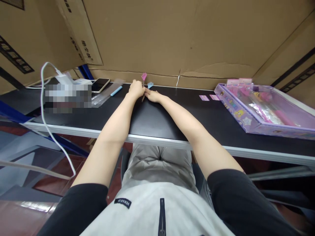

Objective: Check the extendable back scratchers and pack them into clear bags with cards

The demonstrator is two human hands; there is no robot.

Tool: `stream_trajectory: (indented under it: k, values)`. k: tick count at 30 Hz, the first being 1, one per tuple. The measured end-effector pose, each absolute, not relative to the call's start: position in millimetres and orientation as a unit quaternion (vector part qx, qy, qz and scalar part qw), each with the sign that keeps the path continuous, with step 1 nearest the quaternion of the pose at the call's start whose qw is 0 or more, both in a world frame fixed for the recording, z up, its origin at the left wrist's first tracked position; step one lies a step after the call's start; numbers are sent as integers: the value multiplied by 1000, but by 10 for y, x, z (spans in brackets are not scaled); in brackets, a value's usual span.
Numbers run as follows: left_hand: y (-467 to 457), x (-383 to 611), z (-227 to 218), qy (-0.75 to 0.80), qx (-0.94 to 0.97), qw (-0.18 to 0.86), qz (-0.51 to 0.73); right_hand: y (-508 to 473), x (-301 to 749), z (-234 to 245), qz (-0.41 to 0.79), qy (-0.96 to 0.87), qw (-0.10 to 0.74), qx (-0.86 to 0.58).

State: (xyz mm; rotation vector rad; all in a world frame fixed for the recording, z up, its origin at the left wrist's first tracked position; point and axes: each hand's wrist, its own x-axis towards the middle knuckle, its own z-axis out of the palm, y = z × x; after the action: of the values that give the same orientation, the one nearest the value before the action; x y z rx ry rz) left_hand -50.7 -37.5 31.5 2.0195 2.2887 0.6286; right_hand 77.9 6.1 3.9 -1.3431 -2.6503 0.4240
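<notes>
My left hand point(136, 89) is closed around the thin stem of a pink back scratcher point(144, 76), whose claw-shaped head points up above the fingers. Right beside it, my right hand point(153, 96) has its fingers closed on a blue back scratcher point(150, 85). A slim metal rod end point(143, 98) shows below the fingertips and lines up with the blue head. The two hands nearly touch near the back of the black table point(159, 121). Fingers hide most of both stems.
Left of my hands lie a light blue stick point(116, 91), a clear plastic bag point(99, 101) and a phone point(100, 85). A white charger point(64, 78) trails its cable over the table edge. Rightward are small pink cards point(204, 98) and a purple display box point(256, 123) with packaged items. Cardboard point(157, 39) stands behind.
</notes>
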Motion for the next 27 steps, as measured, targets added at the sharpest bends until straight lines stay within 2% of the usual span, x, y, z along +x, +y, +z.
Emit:
stream_trajectory:
  k: [8, 12, 18, 27]
  values:
    - [-390, -460, 305, 712, 674, 8, 197, -127, 1058, 19, 145, -877, 107, -445]
    - [-400, -348, 294, 680, 710, 13, 183, -256, 1594, -20, 123, -895, 105, -416]
    - [-343, -209, 201, 622, 767, 43, 154, -323, 2420, -74, 74, -865, 167, -468]
    - [-296, -336, 119, 661, 737, 43, 133, -287, 2409, -53, 49, -865, 126, -484]
